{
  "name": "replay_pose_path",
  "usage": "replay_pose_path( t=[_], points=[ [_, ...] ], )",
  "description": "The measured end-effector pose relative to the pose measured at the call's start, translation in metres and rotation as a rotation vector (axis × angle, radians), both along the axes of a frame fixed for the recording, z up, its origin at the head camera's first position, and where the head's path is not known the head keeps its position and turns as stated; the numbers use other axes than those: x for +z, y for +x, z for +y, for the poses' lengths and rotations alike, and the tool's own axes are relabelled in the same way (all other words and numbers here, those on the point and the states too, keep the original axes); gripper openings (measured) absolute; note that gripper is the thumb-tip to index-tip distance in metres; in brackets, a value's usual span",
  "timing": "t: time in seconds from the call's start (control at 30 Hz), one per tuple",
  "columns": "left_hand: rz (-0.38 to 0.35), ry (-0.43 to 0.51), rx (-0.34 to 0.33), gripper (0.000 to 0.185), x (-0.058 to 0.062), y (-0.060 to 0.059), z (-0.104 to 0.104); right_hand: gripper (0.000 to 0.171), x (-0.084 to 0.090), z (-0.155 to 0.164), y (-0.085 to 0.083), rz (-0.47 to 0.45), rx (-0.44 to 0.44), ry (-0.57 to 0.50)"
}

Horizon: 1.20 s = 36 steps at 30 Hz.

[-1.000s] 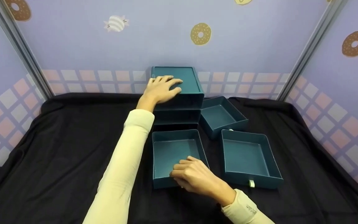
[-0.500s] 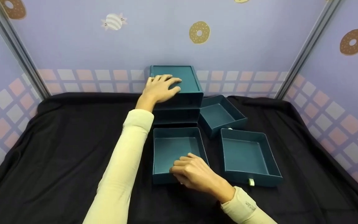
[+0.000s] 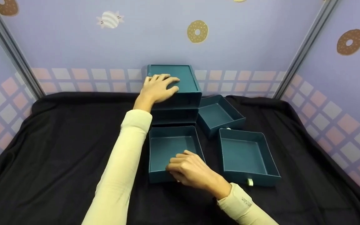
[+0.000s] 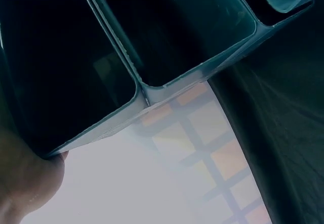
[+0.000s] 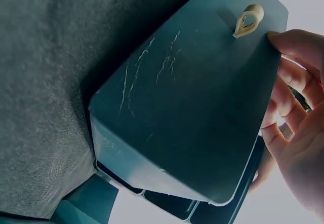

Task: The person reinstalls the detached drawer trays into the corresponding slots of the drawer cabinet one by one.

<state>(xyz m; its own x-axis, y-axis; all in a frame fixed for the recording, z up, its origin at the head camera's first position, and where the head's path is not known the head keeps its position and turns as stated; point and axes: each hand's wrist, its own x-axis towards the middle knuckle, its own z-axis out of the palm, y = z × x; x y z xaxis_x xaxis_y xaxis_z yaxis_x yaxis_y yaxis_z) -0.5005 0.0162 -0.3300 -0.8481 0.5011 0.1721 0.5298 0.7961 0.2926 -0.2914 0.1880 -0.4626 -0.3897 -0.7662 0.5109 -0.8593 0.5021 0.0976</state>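
Observation:
A teal drawer cabinet (image 3: 178, 70) stands against the back wall, its front compartments showing as dark openings. Across its top lies my left hand (image 3: 158, 89), fingers spread; the left wrist view catches only the base of that hand (image 4: 30, 178) beside the open compartments. A teal drawer (image 3: 169, 150) with a bare floor sits in front of the lowest opening, its rear edge right at the cabinet. My right hand (image 3: 187, 168) grips the drawer's front wall from above. In the right wrist view, the thumb presses the scratched front panel (image 5: 177, 102) near a pale pull loop (image 5: 253, 16), with the fingers behind the rim.
Two more teal drawers lie to the right: one turned at an angle (image 3: 216, 115) beside the cabinet, and another (image 3: 244, 156) nearer, with a pale pull loop (image 3: 250, 182) on its front. Black cloth (image 3: 73, 150) covers the table. Patterned walls (image 3: 245, 37) enclose three sides.
The drawer under my right hand has slid a little toward the cabinet, narrowing the gap behind it. My left hand stays on the cabinet top. The head view has shifted slightly.

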Motion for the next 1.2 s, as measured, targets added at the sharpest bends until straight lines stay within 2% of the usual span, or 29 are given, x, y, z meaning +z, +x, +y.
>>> replay_pose_path(
  t=[0.37, 0.63, 0.9, 1.2],
  points=[
    [0.013, 0.002, 0.004, 0.056, 0.004, 0.001, 0.002, 0.012, 0.003, 0.003, -0.011, -0.019, -0.032, 0.017],
    [0.016, -0.001, 0.003, 0.057, 0.0, 0.0, 0.003, 0.009, 0.002, 0.002, -0.018, -0.007, -0.042, 0.028],
    [0.023, 0.01, 0.0, 0.057, 0.0, -0.001, 0.003, 0.008, 0.004, 0.003, -0.025, -0.033, -0.061, 0.058],
    [0.032, 0.004, 0.005, 0.056, 0.0, 0.0, 0.003, 0.009, 0.005, 0.002, -0.03, -0.043, -0.069, 0.043]
  ],
)
